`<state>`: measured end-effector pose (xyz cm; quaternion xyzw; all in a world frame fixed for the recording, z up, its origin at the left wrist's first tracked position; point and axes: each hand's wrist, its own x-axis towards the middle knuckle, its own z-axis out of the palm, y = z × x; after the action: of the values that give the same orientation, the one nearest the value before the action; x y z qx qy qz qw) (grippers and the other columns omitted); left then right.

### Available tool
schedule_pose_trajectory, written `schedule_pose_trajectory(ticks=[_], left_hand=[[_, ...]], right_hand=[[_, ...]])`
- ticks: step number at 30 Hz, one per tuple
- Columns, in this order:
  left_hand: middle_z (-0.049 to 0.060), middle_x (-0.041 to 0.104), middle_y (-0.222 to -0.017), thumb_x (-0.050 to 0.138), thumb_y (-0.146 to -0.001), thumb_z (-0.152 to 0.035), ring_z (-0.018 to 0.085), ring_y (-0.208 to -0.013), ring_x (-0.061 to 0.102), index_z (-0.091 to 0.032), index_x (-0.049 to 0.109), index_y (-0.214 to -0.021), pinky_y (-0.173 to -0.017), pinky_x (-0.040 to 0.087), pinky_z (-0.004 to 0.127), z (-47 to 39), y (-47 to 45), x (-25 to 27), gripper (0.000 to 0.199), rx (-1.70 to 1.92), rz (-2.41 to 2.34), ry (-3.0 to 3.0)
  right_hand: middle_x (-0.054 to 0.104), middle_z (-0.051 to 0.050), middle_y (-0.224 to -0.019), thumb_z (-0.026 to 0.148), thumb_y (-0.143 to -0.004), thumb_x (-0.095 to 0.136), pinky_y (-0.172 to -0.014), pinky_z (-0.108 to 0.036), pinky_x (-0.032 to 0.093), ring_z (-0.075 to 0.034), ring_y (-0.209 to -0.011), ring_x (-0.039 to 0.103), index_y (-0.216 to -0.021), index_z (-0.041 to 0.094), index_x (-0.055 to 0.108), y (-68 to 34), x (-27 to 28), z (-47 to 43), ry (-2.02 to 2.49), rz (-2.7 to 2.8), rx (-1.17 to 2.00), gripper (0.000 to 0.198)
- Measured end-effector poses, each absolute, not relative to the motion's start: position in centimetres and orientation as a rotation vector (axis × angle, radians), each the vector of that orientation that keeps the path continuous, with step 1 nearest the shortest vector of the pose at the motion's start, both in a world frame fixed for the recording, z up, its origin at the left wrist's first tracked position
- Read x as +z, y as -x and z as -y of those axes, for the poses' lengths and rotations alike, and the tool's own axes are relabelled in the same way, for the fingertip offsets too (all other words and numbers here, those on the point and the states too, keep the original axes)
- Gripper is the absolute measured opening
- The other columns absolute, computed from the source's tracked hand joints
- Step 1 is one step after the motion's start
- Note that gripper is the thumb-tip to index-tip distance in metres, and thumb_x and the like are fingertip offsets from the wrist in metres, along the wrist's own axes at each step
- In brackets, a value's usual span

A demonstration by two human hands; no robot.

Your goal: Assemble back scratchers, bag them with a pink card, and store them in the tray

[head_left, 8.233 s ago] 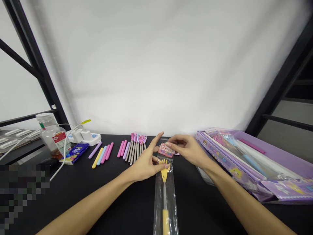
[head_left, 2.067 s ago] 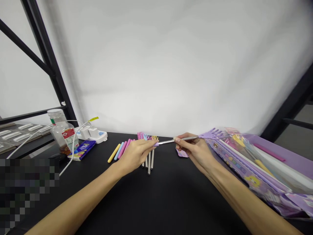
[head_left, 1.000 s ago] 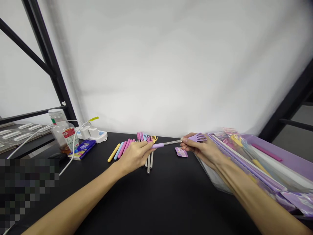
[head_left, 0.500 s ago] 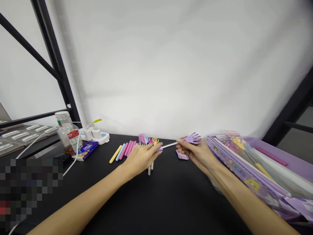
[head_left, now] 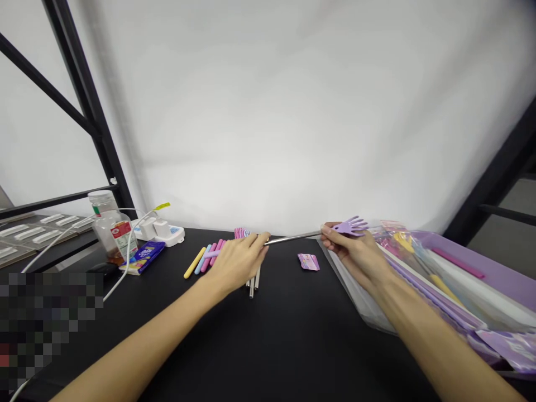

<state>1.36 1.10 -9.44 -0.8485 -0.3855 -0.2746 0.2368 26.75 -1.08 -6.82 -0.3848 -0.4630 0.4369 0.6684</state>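
My right hand (head_left: 352, 248) pinches a back scratcher just below its purple hand-shaped head (head_left: 350, 225). Its silver rod (head_left: 293, 238) runs left to the fingers of my left hand (head_left: 240, 259), which are closed at its other end. A purple handle (head_left: 212, 254) sticks out behind the left hand, over the loose handles; whether it still joins the rod is hidden. Yellow, blue and pink handles (head_left: 195, 263) lie in a row beside the left hand. Partly under that hand are more scratcher heads (head_left: 240, 232) with metal rods (head_left: 252, 287).
A small pink card (head_left: 309, 262) lies mid-table. At right stands a purple box (head_left: 502, 273) with bagged scratchers, and a clear bag (head_left: 355, 296) hangs beside it. A jar (head_left: 111, 226), a power strip (head_left: 173, 237), a blue packet (head_left: 146, 257) and white cables are at left.
My right hand has moved right with the purple head, and more of the silver rod shows between my hands. The purple handle now protrudes on the left side of my left hand.
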Motion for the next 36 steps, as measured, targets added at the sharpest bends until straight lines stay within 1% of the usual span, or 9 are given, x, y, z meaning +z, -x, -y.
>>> schedule_pose_trajectory(ticks=[2,7,12,15,19,23,26,33,36], left_hand=[[0.003,0.065,-0.083,0.038,-0.098,-0.027,0.017,-0.066,0.063,-0.020,0.056,-0.113,-0.051,0.036,0.026,-0.9,-1.5,-9.4,0.024,-0.763,1.041,2.282],[0.003,0.062,-0.071,0.045,-0.091,-0.024,0.016,-0.058,0.060,-0.017,0.060,-0.082,-0.049,0.029,0.028,-2.7,1.8,-8.7,0.018,-0.682,1.094,2.132],[0.001,0.062,-0.072,0.045,-0.090,-0.022,0.016,-0.061,0.060,-0.021,0.061,-0.103,-0.051,0.030,0.028,-1.7,-0.8,-8.8,0.020,-0.811,0.955,2.107],[0.001,0.060,-0.069,0.043,-0.090,-0.021,0.014,-0.053,0.055,-0.021,0.062,-0.096,-0.047,0.023,0.029,-1.0,-2.8,-8.8,0.019,-0.799,0.939,2.099],[0.001,0.059,-0.065,0.046,-0.088,-0.025,0.015,-0.048,0.053,-0.020,0.062,-0.083,-0.047,0.018,0.029,-2.6,-0.5,-8.2,0.018,-0.725,0.989,2.030],[0.001,0.059,-0.060,0.050,-0.083,-0.026,0.016,-0.051,0.056,-0.018,0.061,-0.075,-0.049,0.019,0.029,-4.3,2.9,-7.5,0.016,-0.763,1.057,1.896],[0.000,0.058,-0.059,0.051,-0.084,-0.026,0.016,-0.053,0.057,-0.018,0.061,-0.076,-0.050,0.022,0.029,-3.9,2.4,-7.5,0.015,-0.816,1.005,1.882],[-0.001,0.054,-0.062,0.049,-0.090,-0.023,0.012,-0.055,0.053,-0.019,0.061,-0.081,-0.051,0.025,0.029,-1.7,-2.4,-8.2,0.015,-0.842,0.805,1.993],[-0.002,0.053,-0.062,0.047,-0.096,-0.028,0.010,-0.048,0.047,-0.021,0.061,-0.088,-0.048,0.021,0.028,-1.5,-2.5,-8.1,0.018,-0.818,0.749,1.969]], right_hand=[[0.066,-0.003,-0.066,0.028,-0.056,0.090,-0.050,-0.022,0.048,-0.011,-0.057,0.058,-0.075,0.015,0.072,-27.0,-6.7,1.0,0.864,1.033,1.012,0.029],[0.064,-0.002,-0.066,0.021,-0.046,0.093,-0.048,-0.015,0.048,-0.009,-0.060,0.058,-0.068,0.016,0.072,-30.1,-5.9,0.8,0.832,0.867,0.900,0.031],[0.063,-0.002,-0.066,0.024,-0.054,0.090,-0.046,-0.017,0.048,-0.009,-0.058,0.056,-0.071,0.016,0.072,-29.3,-6.3,1.0,0.807,0.910,0.985,0.026],[0.064,-0.002,-0.066,0.024,-0.055,0.090,-0.048,-0.017,0.048,-0.009,-0.058,0.057,-0.074,0.015,0.071,-28.5,-6.4,0.9,0.801,0.912,0.999,0.028],[0.062,0.001,-0.065,0.017,-0.053,0.090,-0.045,-0.010,0.045,-0.005,-0.057,0.054,-0.070,0.014,0.068,-31.4,-5.6,0.7,0.734,0.759,0.924,0.028],[0.056,0.004,-0.060,0.017,-0.071,0.078,-0.039,-0.009,0.040,-0.003,-0.048,0.047,-0.066,0.015,0.061,-34.8,-4.8,0.7,0.612,0.501,0.824,0.018],[0.058,0.001,-0.062,0.020,-0.084,0.066,-0.040,-0.013,0.041,-0.006,-0.050,0.051,-0.066,0.015,0.059,-34.5,-4.9,0.7,0.627,0.471,0.842,0.019],[0.059,-0.002,-0.070,0.020,-0.081,0.067,-0.039,-0.016,0.038,-0.007,-0.051,0.050,-0.069,0.011,0.061,-31.8,-5.5,0.9,0.620,0.577,0.948,0.016],[0.056,-0.002,-0.064,0.024,-0.089,0.059,-0.039,-0.017,0.037,-0.006,-0.048,0.047,-0.069,0.010,0.062,-32.5,-5.6,0.8,0.644,0.554,0.944,0.024]])
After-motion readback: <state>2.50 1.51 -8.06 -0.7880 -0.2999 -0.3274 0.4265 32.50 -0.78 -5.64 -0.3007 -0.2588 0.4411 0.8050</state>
